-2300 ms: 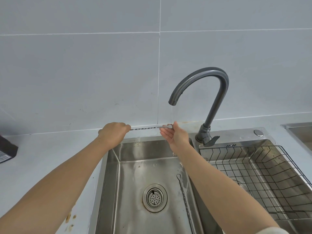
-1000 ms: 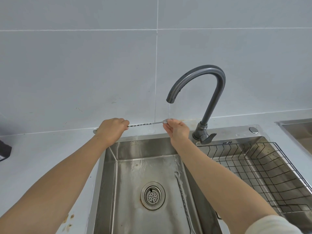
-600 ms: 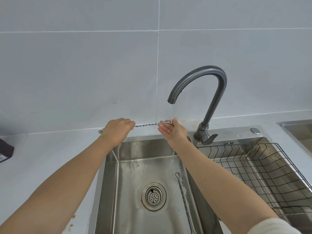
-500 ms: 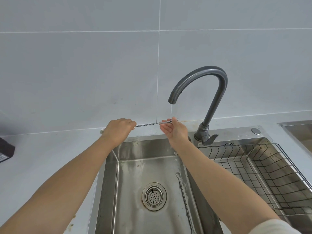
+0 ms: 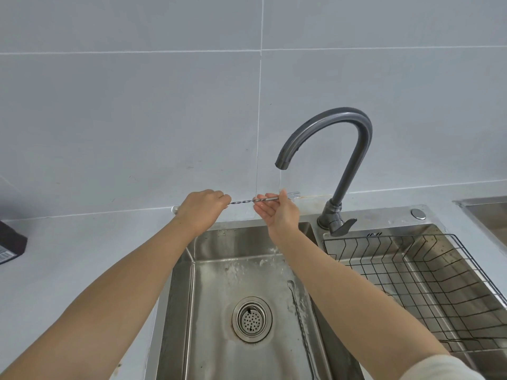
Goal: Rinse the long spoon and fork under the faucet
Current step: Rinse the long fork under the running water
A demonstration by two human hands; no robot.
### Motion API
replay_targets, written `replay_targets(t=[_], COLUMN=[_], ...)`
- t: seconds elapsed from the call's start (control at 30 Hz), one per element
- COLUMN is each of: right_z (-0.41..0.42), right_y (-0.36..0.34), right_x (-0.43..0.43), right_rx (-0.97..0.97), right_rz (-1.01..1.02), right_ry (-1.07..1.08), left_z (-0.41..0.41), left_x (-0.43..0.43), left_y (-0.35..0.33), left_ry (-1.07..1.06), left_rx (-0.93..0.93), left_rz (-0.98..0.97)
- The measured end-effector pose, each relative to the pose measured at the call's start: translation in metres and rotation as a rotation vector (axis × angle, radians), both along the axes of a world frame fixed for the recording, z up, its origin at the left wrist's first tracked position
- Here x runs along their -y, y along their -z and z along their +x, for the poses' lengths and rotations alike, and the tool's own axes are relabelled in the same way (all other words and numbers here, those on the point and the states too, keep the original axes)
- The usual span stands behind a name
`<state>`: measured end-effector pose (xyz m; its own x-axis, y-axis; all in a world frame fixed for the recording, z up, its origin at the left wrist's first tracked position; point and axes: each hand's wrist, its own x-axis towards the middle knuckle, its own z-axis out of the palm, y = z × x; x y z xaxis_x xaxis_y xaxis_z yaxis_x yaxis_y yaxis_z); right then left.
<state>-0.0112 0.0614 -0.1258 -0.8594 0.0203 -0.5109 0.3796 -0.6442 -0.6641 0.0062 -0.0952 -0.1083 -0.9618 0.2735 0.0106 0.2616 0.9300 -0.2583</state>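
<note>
I hold a long thin steel fork (image 5: 248, 200) with a twisted stem level above the back of the sink. My left hand (image 5: 201, 208) is closed around its handle end. My right hand (image 5: 279, 211) pinches the stem near the tines, which stick out to the right. A thin stream of water falls from the dark grey faucet (image 5: 329, 138) onto the fork by my right thumb. A second long twisted utensil (image 5: 300, 322) lies in the sink basin (image 5: 208, 311) along its right wall; its far end is not clear.
A round drain strainer (image 5: 251, 319) sits in the basin floor. A black wire rack (image 5: 419, 283) fills the right basin. The faucet lever (image 5: 343, 226) points right. A dark box (image 5: 11, 242) stands at the left counter edge. The tiled wall is close behind.
The fork has slid to the right through my right hand, so its tines now show past my fingers. Water still runs. My left hand has moved slightly right.
</note>
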Motion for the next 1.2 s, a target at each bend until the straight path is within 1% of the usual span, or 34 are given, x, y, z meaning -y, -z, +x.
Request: replay_targets(t=[0.2,0.37,0.53,0.73,0.93,1.03,1.1,1.13,1.2], right_z=[-0.001,-0.005,-0.006,-0.004,-0.001,0.000,-0.001,-0.001,-0.002], right_y=[-0.001,-0.003,0.000,-0.002,-0.007,-0.007,-0.008,-0.008,-0.008], right_x=[-0.005,-0.008,-0.004,-0.008,-0.008,-0.004,-0.003,-0.003,-0.002], right_rx=[-0.094,-0.108,-0.064,-0.151,-0.059,-0.038,-0.035,-0.035,-0.030], right_rz=[0.053,0.064,0.078,0.090,0.121,0.113,0.081,0.072,0.061], right_ry=[-0.027,-0.041,-0.112,-0.160,-0.050,-0.031,-0.046,-0.058,-0.074], left_z=[-0.004,-0.009,-0.012,-0.012,-0.009,-0.006,-0.004,-0.002,0.000], left_x=[-0.006,-0.008,-0.015,-0.017,-0.009,-0.007,-0.004,-0.002,0.002], left_y=[-0.001,0.000,0.000,0.000,0.000,-0.002,-0.004,-0.006,-0.008], left_ry=[0.021,-0.001,0.022,0.018,-0.015,-0.017,0.036,0.087,0.098], left_rx=[-0.025,-0.030,-0.036,-0.024,-0.004,-0.016,-0.075,-0.098,-0.121], left_rz=[0.007,0.016,0.053,0.029,0.008,0.042,0.107,0.119,0.108])
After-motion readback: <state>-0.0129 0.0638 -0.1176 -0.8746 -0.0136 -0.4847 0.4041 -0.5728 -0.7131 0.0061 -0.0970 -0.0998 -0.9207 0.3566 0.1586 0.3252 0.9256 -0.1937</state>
